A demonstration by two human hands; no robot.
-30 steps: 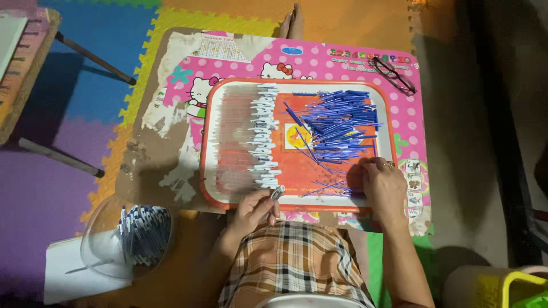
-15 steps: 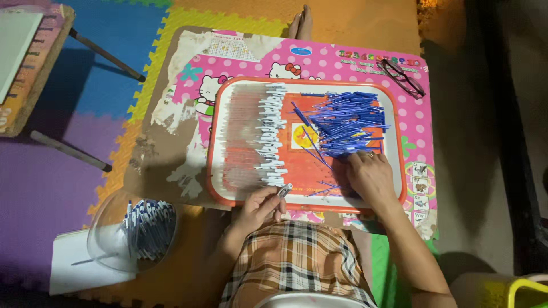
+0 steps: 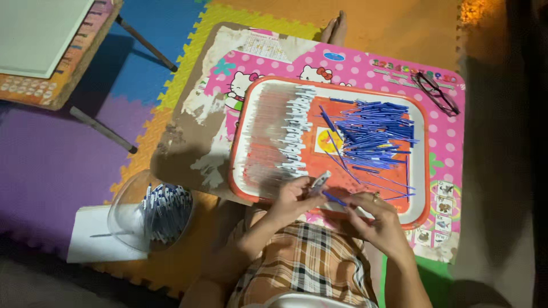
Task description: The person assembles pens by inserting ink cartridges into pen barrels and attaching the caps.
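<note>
Both hands have come together at the near edge of the tray since half a second ago, when the right hand lay flat on the blue pile. Now the left hand (image 3: 297,197) pinches a small white pen tube (image 3: 319,181), and the right hand (image 3: 374,214) pinches a thin blue stick (image 3: 334,198) with its fingers close together. The two pieces sit tip to tip between the hands, at about 6 o'clock on the tray, so it looks as if one goes inside the other.

The tray (image 3: 419,171) is orange and white with a raised rim, so nothing rolls off. On its 3 o'clock side lies a loose heap of blue sticks (image 3: 374,134), close to the right hand. On its 9 o'clock side lie white tubes (image 3: 294,134) in a neat row, close to the left hand.

Under the tray is a pink dotted worktop (image 3: 365,71). A pair of glasses (image 3: 436,91) rests at its 2 o'clock corner, out of the way.

On the foam floor mat (image 3: 68,165), at 8 o'clock from the tray, a clear bowl (image 3: 123,208) holds lots of pens (image 3: 165,208) standing bunched up. It sits on a white sheet (image 3: 91,242)
</note>
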